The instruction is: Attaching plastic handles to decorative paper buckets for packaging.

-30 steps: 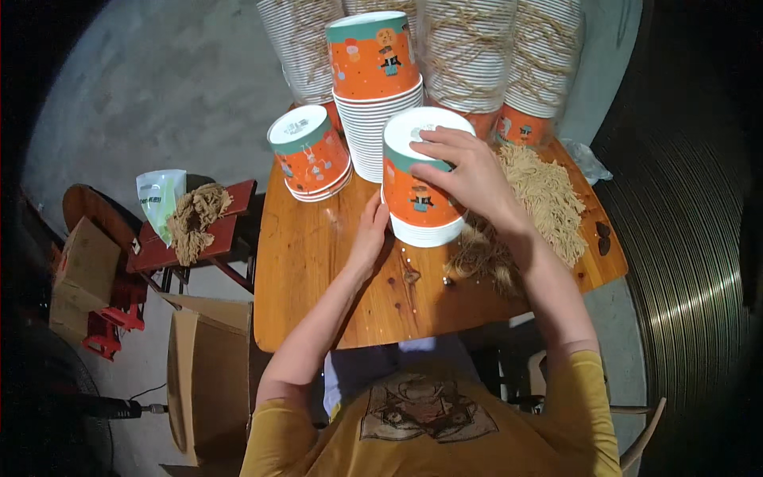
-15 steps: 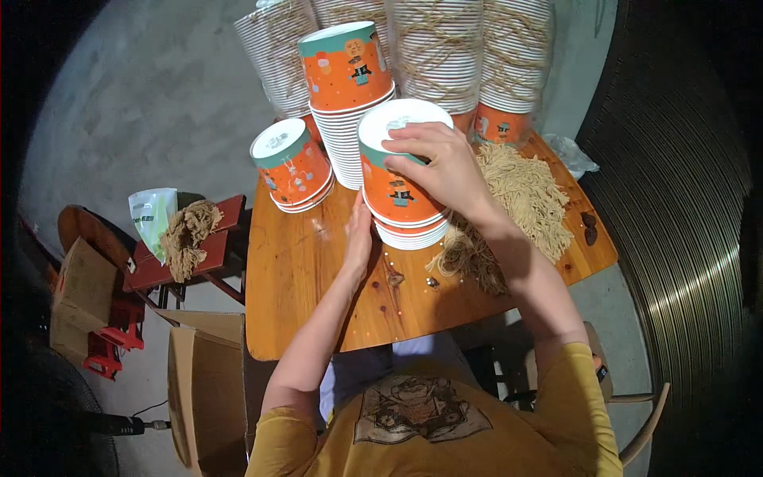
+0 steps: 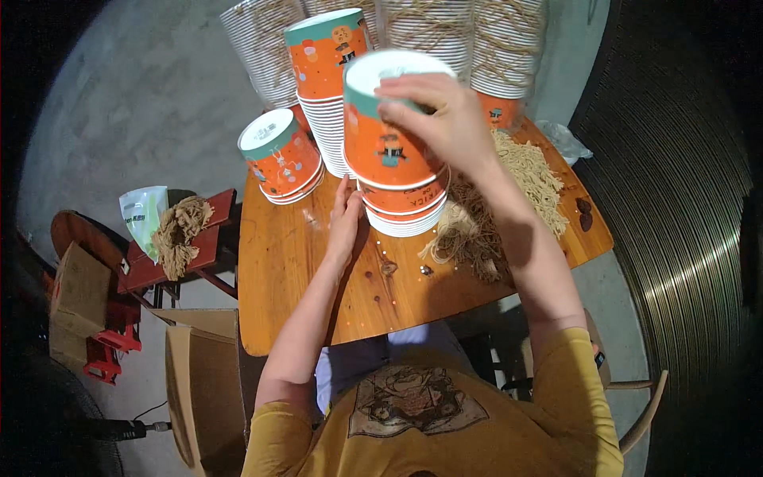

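Note:
In front of me an upside-down stack of paper buckets (image 3: 403,226) stands on the table, white rims downward. My right hand (image 3: 449,123) is closed around the white base and upper side of the top orange-and-green paper bucket (image 3: 389,143). That bucket is raised part way off the stack, so a band of the orange bucket beneath it shows. My left hand (image 3: 345,219) rests at the stack's left side near the rims, its fingers stretched out. Behind stands a taller bucket stack (image 3: 324,127), and at its left a short one (image 3: 280,157).
Tall bagged bucket stacks (image 3: 429,40) line the wall behind. Bundles of beige cord (image 3: 532,179) lie on the right of the wooden table (image 3: 294,278). A red bench (image 3: 159,266) with more cord and an opened cardboard box (image 3: 208,381) stand to the left.
My right hand has risen, lifting the top bucket and exposing more of the one below. My left hand stays beside the stack. The whole view has shifted slightly.

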{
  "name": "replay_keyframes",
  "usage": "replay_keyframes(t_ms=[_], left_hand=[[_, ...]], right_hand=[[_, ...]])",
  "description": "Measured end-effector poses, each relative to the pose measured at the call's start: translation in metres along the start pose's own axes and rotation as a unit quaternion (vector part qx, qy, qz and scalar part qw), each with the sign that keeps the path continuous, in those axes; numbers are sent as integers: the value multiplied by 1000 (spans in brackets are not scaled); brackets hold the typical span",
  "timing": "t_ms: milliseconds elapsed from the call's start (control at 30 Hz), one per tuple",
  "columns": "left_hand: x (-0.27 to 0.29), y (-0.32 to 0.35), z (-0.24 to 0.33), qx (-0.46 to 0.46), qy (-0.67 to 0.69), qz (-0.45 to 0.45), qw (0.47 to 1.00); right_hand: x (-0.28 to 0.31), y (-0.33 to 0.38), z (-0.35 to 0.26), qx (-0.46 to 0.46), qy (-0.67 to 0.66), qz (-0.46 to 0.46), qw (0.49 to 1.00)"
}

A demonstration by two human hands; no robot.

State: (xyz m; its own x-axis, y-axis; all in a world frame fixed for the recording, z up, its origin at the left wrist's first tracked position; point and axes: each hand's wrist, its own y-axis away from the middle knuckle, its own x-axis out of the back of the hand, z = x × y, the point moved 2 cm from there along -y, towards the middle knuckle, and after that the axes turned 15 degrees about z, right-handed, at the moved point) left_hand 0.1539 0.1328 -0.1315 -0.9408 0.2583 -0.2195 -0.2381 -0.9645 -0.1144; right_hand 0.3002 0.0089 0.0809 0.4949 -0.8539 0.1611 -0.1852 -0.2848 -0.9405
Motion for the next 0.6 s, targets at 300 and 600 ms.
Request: replay_keyframes(t_ms=[300, 600], left_hand=[[4, 87, 116, -295, 67, 14, 953], [116, 149, 167, -256, 48, 111, 959]], right_hand=[[51, 12, -65, 158, -70, 205, 963], [32, 132, -45, -78, 30, -34, 996]])
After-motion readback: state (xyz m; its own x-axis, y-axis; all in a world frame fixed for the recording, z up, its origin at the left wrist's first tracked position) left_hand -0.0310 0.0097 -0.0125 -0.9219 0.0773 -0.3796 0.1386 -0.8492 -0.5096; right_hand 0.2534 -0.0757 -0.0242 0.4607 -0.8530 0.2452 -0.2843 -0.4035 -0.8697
